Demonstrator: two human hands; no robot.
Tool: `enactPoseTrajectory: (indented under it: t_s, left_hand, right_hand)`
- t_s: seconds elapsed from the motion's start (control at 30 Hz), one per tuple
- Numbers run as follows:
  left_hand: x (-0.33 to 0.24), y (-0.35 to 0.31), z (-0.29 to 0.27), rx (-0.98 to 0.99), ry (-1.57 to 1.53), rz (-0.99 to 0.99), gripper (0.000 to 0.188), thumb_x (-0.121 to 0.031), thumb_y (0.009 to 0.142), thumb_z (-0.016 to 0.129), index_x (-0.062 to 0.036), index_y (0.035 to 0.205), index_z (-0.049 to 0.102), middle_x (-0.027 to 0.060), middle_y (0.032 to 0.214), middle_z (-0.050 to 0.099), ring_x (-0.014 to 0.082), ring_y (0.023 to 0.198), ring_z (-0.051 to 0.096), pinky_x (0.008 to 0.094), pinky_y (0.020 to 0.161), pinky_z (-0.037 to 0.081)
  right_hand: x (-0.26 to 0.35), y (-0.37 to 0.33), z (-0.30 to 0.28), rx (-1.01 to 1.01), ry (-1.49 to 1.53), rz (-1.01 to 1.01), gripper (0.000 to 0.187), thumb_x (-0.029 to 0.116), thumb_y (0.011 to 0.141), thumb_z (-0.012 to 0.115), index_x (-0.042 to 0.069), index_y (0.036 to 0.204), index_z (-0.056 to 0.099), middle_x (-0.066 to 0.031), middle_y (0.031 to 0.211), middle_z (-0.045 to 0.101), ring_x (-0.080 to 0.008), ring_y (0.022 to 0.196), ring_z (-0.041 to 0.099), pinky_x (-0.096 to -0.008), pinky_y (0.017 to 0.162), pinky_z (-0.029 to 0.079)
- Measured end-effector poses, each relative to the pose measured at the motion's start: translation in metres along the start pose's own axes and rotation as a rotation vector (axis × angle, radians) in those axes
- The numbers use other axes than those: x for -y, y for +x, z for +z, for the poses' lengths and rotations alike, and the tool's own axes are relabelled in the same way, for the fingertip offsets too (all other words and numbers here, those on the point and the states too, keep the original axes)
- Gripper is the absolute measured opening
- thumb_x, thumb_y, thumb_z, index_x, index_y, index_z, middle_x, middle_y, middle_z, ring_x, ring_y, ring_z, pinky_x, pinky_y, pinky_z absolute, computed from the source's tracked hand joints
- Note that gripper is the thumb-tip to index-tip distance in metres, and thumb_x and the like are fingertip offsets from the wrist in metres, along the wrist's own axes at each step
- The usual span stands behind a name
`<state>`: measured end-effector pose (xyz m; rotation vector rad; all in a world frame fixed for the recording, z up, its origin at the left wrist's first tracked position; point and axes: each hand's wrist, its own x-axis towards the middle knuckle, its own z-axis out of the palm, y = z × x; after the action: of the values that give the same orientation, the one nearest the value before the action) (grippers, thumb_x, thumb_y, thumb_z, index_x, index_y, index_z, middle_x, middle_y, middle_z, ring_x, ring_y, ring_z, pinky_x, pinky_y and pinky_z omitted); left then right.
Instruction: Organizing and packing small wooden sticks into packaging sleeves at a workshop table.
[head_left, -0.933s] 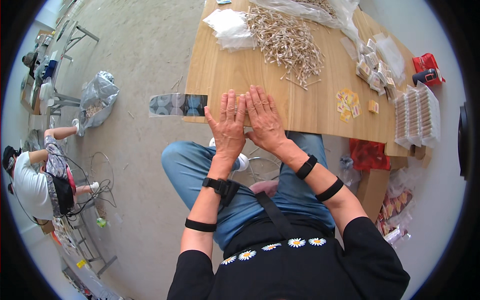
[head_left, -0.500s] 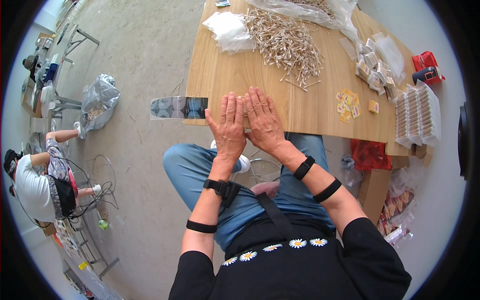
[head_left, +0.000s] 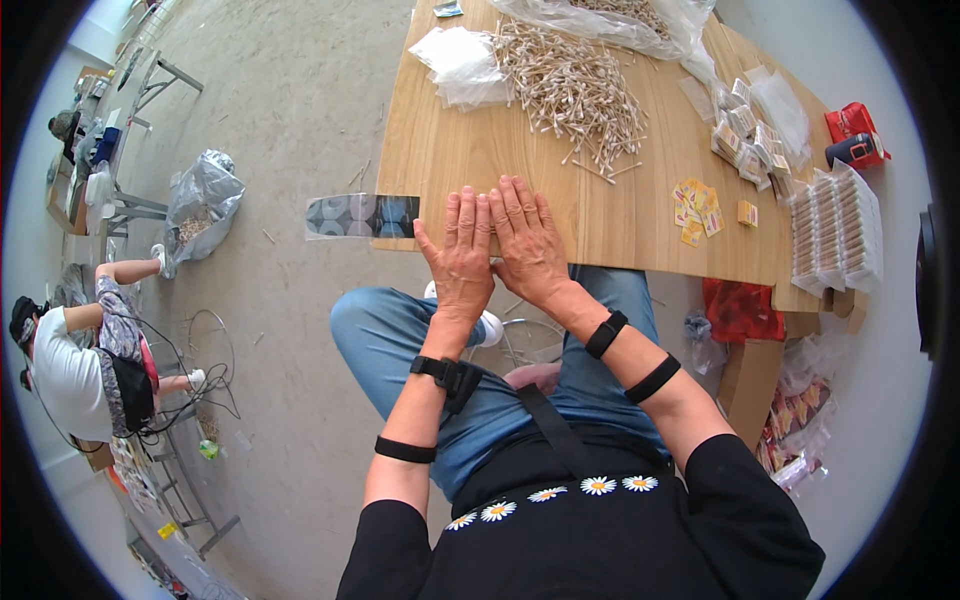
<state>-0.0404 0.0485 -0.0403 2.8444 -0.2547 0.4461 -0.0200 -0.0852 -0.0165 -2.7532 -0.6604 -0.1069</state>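
Far to the left, well apart from the work, a seated person in a white top (head_left: 62, 372) sits on the grey floor among cables, and a crumpled silver foil bag (head_left: 203, 200) lies beside metal table legs; a black-and-white patterned strip (head_left: 362, 215) lies just off the near left corner of the light wooden surface (head_left: 620, 215). At that near edge the left hand (head_left: 462, 258) lies flat, palm down, fingers spread and straight, and the right hand (head_left: 528, 244) lies flat just beside it, the two touching along their inner sides; both hold nothing. Nearest to them, farther up the surface, is a loose heap of thin pale wooden sticks (head_left: 575, 88), with clear plastic bags (head_left: 458, 62) to its left and a larger clear bag of more sticks (head_left: 620, 15) at the far edge. By my judgement much remains: the heap is large and unsorted, while to the right lie small yellow paper labels (head_left: 697, 203), a few filled little packets (head_left: 745, 135), and rows of packed sticks in stacked bundles (head_left: 838, 222), which look finished. A red tool (head_left: 852, 135) sits at the far right corner. Open room is a bare band of wood between the hands and the heap; the near edge runs right under the wrists.
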Motion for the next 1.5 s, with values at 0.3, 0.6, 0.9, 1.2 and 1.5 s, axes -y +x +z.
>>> enactPoseTrajectory:
  t_s: [0.3, 0.6, 0.9, 1.2, 1.5]
  left_hand:
    - [0.001, 0.000, 0.004, 0.009, 0.033, -0.003, 0.074, -0.011, 0.083, 0.058, -0.0128, 0.154, 0.037, 0.0064, 0.162, 0.031, 0.0218, 0.153, 0.023, 0.0679, 0.117, 0.004]
    - [0.001, 0.000, -0.002, 0.006, 0.002, -0.012, 0.077, -0.010, 0.081, 0.059, -0.0116, 0.154, 0.036, 0.0073, 0.162, 0.030, 0.0239, 0.153, 0.022, 0.0700, 0.116, 0.005]
    - [0.055, -0.002, -0.060, -0.135, -0.242, -0.186, 0.068, -0.014, 0.076, 0.075, -0.0033, 0.139, 0.051, 0.0159, 0.147, 0.047, 0.0330, 0.139, 0.041, 0.0514, 0.117, 0.023]
    - [0.130, 0.006, -0.036, -0.243, -1.101, -0.810, 0.032, -0.010, 0.083, 0.080, 0.0033, 0.109, 0.067, 0.0043, 0.093, 0.070, 0.0098, 0.082, 0.064, 0.0248, 0.077, 0.052]
    - [0.144, 0.003, -0.030, -0.199, -1.405, -0.951, 0.016, -0.011, 0.087, 0.078, -0.0034, 0.099, 0.070, -0.0013, 0.084, 0.070, 0.0043, 0.072, 0.058, 0.0196, 0.063, 0.042]
  right_hand:
    - [0.001, 0.000, -0.001, -0.003, -0.015, -0.006, 0.096, 0.029, 0.074, 0.077, 0.000, 0.152, 0.030, -0.0209, 0.161, 0.024, -0.0344, 0.153, 0.017, -0.0482, 0.124, 0.014]
    - [0.004, 0.001, 0.000, -0.011, -0.023, -0.019, 0.096, 0.028, 0.074, 0.077, -0.001, 0.152, 0.030, -0.0215, 0.161, 0.023, -0.0354, 0.153, 0.017, -0.0479, 0.124, 0.014]
    - [0.003, 0.000, -0.014, 0.083, -0.022, 0.004, 0.109, 0.028, 0.067, 0.085, -0.003, 0.153, 0.025, -0.0227, 0.162, 0.020, -0.0368, 0.153, 0.016, -0.0461, 0.124, 0.016]
    - [0.008, 0.003, -0.009, 0.071, 0.012, 0.000, 0.117, 0.027, 0.062, 0.088, -0.005, 0.154, 0.023, -0.0251, 0.162, 0.019, -0.0391, 0.152, 0.017, -0.0461, 0.124, 0.016]
    - [0.011, 0.004, -0.012, 0.064, 0.027, 0.016, 0.117, 0.027, 0.061, 0.088, -0.006, 0.153, 0.024, -0.0255, 0.161, 0.020, -0.0397, 0.152, 0.017, -0.0459, 0.124, 0.016]
